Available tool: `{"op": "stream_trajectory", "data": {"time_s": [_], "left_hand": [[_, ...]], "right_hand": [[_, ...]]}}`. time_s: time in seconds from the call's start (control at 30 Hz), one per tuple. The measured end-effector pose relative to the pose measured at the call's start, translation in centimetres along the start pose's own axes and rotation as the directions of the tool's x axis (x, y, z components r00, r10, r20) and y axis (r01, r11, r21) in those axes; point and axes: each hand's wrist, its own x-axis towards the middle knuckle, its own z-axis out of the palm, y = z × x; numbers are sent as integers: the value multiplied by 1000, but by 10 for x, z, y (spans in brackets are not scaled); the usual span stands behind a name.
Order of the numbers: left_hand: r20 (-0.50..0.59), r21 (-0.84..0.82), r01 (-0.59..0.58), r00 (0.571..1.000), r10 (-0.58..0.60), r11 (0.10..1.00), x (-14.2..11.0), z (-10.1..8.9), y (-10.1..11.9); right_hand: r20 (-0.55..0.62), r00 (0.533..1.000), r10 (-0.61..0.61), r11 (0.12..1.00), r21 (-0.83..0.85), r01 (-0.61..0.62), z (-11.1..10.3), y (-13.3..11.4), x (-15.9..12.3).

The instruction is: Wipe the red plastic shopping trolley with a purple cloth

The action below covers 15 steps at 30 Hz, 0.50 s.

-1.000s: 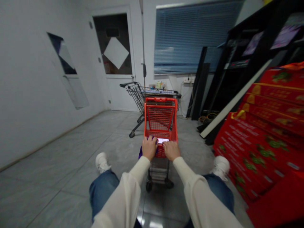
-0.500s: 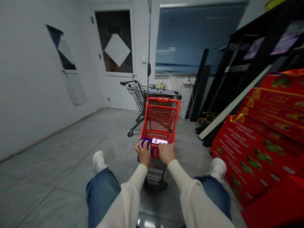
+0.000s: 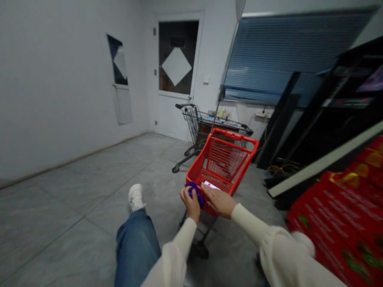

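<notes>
A small red shopping cart (image 3: 233, 155) stands right in front of me, turned at an angle. My left hand (image 3: 191, 202) curls its fingers around a bunched purple cloth (image 3: 197, 194), against the left corner of the cart's near rim. Across that same rim lies my right hand (image 3: 220, 201), its fingers stretched out flat toward the cloth. Just beyond those fingers rests a phone (image 3: 212, 185) with a lit screen, partly covered by the hand. Whether the right fingertips touch the cloth, I cannot tell.
Behind the red cart stands a dark wire shopping cart (image 3: 191, 123) loaded with things. Red boxes (image 3: 335, 215) are stacked at the right, beside a leaning pale board (image 3: 326, 159). A white door (image 3: 173, 115) is at the back. My left shoe (image 3: 136, 197) is on the grey floor.
The red cart has turned from facing me squarely to slanting. My right hand has gone from bent fingers to stretched ones. The view has swung left, shifting the room rightward.
</notes>
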Motion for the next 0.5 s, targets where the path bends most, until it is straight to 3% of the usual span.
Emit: {"op": "stream_trajectory", "data": {"time_s": [0.17, 0.27, 0.4, 0.5], "left_hand": [[-160, -189, 33, 985, -64, 981, 42, 15, -3], [-225, -266, 93, 962, -155, 959, 16, 28, -7], [-96, -309, 138, 980, -175, 941, -35, 38, -20], [-32, -336, 129, 988, -148, 933, -23, 39, -28]], "right_hand": [[67, 994, -90, 996, -3, 91, -3, 8, 7], [147, 973, -178, 984, 30, 176, -11, 17, 13], [154, 964, -215, 976, 65, 207, -10, 31, 16], [97, 978, -186, 982, 46, 182, -4, 36, 15]]}}
